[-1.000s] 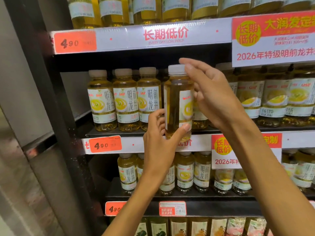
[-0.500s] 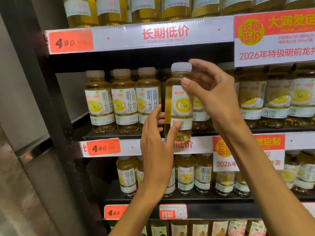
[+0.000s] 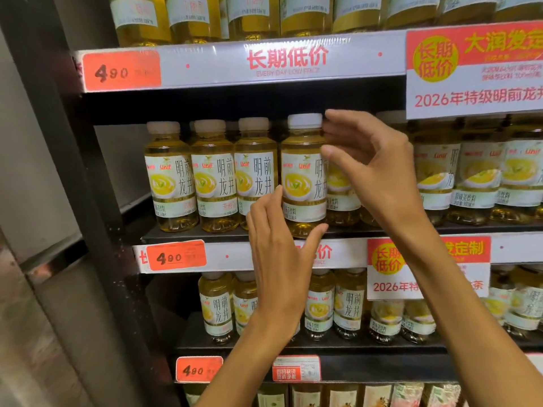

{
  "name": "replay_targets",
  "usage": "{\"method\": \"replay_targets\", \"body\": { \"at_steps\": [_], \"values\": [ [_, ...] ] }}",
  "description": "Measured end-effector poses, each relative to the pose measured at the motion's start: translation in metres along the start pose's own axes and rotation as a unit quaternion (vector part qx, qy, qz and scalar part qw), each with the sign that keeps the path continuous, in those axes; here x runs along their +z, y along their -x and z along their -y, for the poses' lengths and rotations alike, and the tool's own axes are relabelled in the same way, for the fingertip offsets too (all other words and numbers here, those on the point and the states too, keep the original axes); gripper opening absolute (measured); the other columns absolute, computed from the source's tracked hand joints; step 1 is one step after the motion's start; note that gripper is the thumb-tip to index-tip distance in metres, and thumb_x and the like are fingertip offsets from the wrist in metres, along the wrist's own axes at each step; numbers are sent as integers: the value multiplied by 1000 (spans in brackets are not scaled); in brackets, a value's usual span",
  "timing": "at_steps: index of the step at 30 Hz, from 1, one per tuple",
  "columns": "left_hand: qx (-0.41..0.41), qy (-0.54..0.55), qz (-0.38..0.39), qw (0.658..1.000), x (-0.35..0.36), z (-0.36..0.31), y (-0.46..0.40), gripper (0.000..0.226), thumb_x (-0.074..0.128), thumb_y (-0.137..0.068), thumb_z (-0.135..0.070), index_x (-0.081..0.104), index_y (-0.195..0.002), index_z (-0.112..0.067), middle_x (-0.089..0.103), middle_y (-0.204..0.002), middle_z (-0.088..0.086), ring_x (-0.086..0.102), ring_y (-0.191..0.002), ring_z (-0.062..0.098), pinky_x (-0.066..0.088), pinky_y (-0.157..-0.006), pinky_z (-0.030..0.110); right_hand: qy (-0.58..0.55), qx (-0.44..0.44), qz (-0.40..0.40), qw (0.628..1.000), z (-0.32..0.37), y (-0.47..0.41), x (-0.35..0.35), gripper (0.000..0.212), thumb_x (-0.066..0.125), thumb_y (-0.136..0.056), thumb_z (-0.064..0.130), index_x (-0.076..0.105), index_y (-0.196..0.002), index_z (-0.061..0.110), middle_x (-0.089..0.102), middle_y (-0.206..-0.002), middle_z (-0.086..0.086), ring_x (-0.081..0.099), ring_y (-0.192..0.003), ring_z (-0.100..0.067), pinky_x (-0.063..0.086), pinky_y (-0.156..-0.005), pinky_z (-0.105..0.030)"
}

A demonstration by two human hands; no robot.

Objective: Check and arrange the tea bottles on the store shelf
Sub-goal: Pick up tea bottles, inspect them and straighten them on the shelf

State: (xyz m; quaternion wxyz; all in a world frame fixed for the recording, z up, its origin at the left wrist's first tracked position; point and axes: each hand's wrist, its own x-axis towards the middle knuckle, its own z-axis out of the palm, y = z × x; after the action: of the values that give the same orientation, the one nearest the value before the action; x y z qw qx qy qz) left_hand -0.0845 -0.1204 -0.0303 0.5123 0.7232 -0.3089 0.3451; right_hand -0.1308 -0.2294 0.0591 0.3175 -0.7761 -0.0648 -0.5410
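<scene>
A tea bottle (image 3: 304,177) with a white cap and yellow tea stands upright on the middle shelf (image 3: 382,229), its label facing front. It is fourth from the left in a row of like bottles (image 3: 214,177). My left hand (image 3: 279,254) holds its base from the front, with fingers up along the left side and the thumb at the lower right. My right hand (image 3: 373,171) is at the bottle's upper right. Its loosely curved fingertips touch the cap's edge and its thumb touches the shoulder.
More tea bottles fill the top shelf (image 3: 293,16), the lower shelf (image 3: 346,304) and the right of the middle row (image 3: 476,177). Orange 4.90 price tags (image 3: 176,255) and a red promotion sign (image 3: 470,69) hang on the shelf edges. A dark upright post (image 3: 73,171) bounds the left.
The bottle has been turned so its label faces front, and it is now level with the row. My right hand's thumb came off the label to the bottle's right edge.
</scene>
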Motion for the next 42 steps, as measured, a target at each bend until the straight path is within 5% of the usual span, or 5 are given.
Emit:
{"method": "replay_targets", "body": {
  "at_steps": [4,21,25,29,42],
  "values": [
    [7,-12,-13,1000,1,0,4,71,73,-82,-24,38,-142,-10,47,-130,7,40,-122,14,30,-104,19,77,-38,10,996,-3,4,-2,36,70,-85,14,63,-121,14,62,-112,7,60,-104,-7,49,-89,-18],
    [47,-136,-31,989,4,1,1,52,71,-83,-20,53,-131,-11,59,-116,8,51,-108,25,42,-92,35,205,-87,-34,974,-13,4,5,39,65,-89,20,57,-126,8,59,-124,-8,47,-119,-25,30,-97,-18],
    [68,-122,-40,989,6,-5,-1,47,72,-82,-17,57,-126,-9,60,-115,8,52,-106,24,41,-90,31,369,-36,-61,927,-16,-10,-7,43,50,-96,37,49,-130,11,59,-120,-11,55,-106,-36,38,-87,-44],
    [79,-114,-18,990,10,-10,-1,40,72,-83,-18,59,-120,-11,60,-114,7,53,-106,24,39,-89,28,458,-20,24,888,-22,-10,-3,48,40,-96,51,46,-119,9,58,-104,-13,59,-93,-32,44,-72,-40],
    [59,-31,30,997,12,-8,8,57,73,-82,-22,50,-132,-9,56,-123,6,44,-117,16,22,-105,14,29,-58,-19,998,-11,22,-8,68,75,-80,14,36,-135,6,36,-137,-8,37,-129,-15,37,-109,-35]
  ]
}}
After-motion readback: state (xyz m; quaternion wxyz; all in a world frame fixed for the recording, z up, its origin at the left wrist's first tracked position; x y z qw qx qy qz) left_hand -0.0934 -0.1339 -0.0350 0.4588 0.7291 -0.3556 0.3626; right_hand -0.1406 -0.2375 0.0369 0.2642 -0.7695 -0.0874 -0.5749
